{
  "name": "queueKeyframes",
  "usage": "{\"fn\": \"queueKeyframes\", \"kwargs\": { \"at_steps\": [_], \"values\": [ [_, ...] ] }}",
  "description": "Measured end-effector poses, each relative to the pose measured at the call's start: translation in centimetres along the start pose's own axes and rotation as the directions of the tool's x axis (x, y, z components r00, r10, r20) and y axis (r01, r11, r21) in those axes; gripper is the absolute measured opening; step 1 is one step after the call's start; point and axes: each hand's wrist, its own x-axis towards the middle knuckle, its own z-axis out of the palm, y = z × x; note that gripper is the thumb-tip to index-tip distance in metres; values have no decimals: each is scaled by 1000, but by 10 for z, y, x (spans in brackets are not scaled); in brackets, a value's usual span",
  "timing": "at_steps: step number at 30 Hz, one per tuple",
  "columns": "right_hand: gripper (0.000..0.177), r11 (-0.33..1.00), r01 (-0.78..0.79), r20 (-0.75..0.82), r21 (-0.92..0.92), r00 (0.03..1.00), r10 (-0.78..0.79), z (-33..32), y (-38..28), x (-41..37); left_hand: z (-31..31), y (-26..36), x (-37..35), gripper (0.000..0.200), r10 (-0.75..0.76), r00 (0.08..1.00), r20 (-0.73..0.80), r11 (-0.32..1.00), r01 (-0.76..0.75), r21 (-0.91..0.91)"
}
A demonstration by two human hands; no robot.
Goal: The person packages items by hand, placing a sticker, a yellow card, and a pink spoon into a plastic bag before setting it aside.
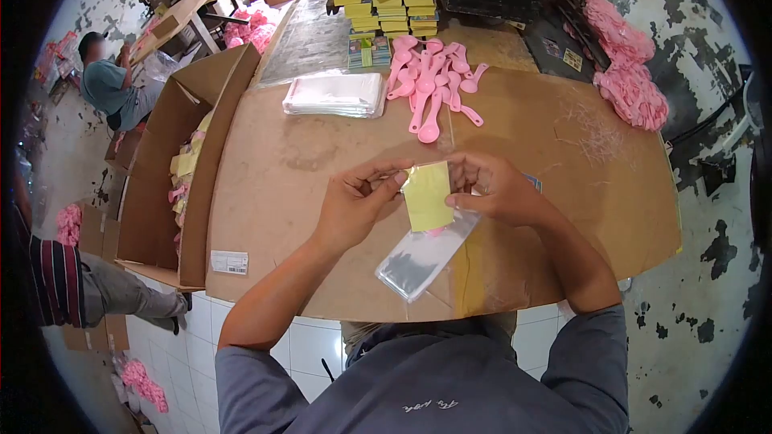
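A small yellow card (429, 202) is held up between my two hands over the table. My left hand (360, 199) pinches its left edge between thumb and fingers, with clear plastic around the fingertips. The thumb of my right hand (494, 187) presses on the card's right side, the fingers curled behind it. Below the card lies a clear plastic bag (410, 267), slanting toward me; whether it is one bag or several cannot be told. A bit of pink shows at the card's lower edge, mostly hidden. Farther off is a pile of pink measuring spoons (429, 129).
A stack of clear plastic bags (334, 96) lies left of the spoons. Piles of yellow-edged cards (390, 4) stand at the back. A long cardboard box (149, 209) holding packed pieces borders the left side. Pink bundles (631, 84) hang at right. Two people are at left.
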Motion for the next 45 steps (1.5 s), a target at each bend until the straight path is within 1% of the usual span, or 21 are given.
{"fn": "queueKeyframes", "kwargs": {
  "at_steps": [3,6,9,11,12,13,14,15,16,18,20,22,24,26,29,32,33,36,38,42,45],
  "values": [
    [38,999,15,-5,-43,1000,-15,1,-5,1,9,7,-2,26,91,991,-95,994,-97,-59],
    [36,997,47,2,-55,999,-47,1,-24,1,20,17,-6,28,124,990,-67,992,-126,-29],
    [30,999,46,-82,28,996,-43,-1,-28,1,-12,19,-5,31,-147,986,83,967,125,221],
    [29,976,88,-147,-198,982,-118,-17,-28,-5,-32,31,-1,30,-39,998,-54,979,49,199],
    [28,946,99,-176,-310,971,-160,-27,-28,-10,-45,36,0,31,147,967,-207,978,-112,174],
    [29,905,79,-199,-418,964,-176,-37,-30,-16,-60,42,2,32,316,879,-356,947,-271,172],
    [29,853,52,-221,-520,956,-193,-46,-31,-23,-86,43,10,38,445,754,-484,868,-496,26],
    [30,790,23,-240,-613,947,-214,-55,-31,-29,-91,63,10,46,463,645,-608,803,-595,-20],
    [31,746,2,-236,-665,948,-213,-64,-25,-34,-86,80,6,51,430,615,-661,760,-642,-102],
    [34,650,-43,-227,-759,953,-202,-79,-13,-45,-102,64,11,49,445,669,-596,783,-613,-104],
    [36,607,-70,-174,-792,978,-114,-84,-12,-56,-78,47,12,40,404,785,-469,913,-381,147],
    [38,596,-92,-143,-798,989,-38,-85,-10,-60,-52,24,13,32,255,937,-240,895,-134,425],
    [39,618,-118,-135,-778,991,19,-85,-5,-60,-10,9,1,33,37,993,-114,816,36,577],
    [38,698,-156,-161,-699,985,60,-88,7,-59,6,-13,-1,40,185,973,135,599,-221,770],
    [38,778,-184,-168,-601,981,101,-94,22,-57,17,-17,-1,33,319,897,307,347,-412,842],
    [41,789,-155,-211,-595,977,33,-92,22,-56,17,-20,-2,27,242,936,256,522,-348,779],
    [43,781,-139,-230,-609,973,-6,-90,20,-56,17,-21,-2,26,244,938,246,526,-341,780],
    [48,826,-134,-211,-548,977,18,-94,26,-53,17,-23,-2,21,217,957,195,563,-286,776],
    [48,813,-181,-258,-553,965,39,-93,25,-54,18,-20,-3,18,151,979,139,617,-203,760],
    [44,773,-229,-307,-591,950,47,-92,23,-53,16,-20,-4,16,115,990,84,726,-142,672],
    [35,841,-341,-363,-420,913,189,-93,20,-54,15,-19,-4,16,100,992,76,765,-125,631]
  ]
}}
